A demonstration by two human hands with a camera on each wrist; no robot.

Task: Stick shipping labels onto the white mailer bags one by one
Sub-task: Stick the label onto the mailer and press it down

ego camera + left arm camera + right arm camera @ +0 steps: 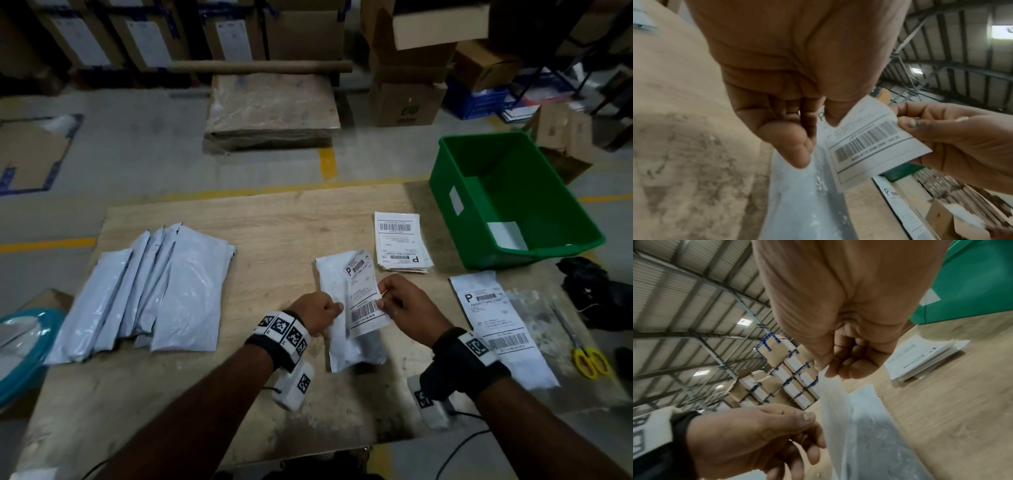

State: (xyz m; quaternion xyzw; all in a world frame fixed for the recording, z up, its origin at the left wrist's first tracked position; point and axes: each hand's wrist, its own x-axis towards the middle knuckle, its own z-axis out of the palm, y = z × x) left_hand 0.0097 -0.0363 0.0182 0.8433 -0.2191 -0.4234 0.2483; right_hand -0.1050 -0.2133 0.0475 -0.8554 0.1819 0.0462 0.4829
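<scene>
A printed shipping label [362, 297] is held up just above a white mailer bag [346, 349] lying mid-table. My left hand [337, 308] pinches the label's left edge, thumb on its printed face [869, 142]. The right hand [382, 297] pinches its right edge between thumb and forefinger [826, 369]. In the right wrist view the label [835, 402] shows from behind, over the bag [869, 418]. A loose stack of labels [401, 243] lies behind the hands. One labelled mailer [496, 325] lies to the right, and several bare mailers [154, 291] fan out on the left.
A green bin [445, 178] stands at the table's back right corner. Yellow-handled scissors [589, 359] and a black bundle [589, 284] lie near the right edge. A teal tub [20, 346] sits off the left side. Cardboard boxes line the floor behind.
</scene>
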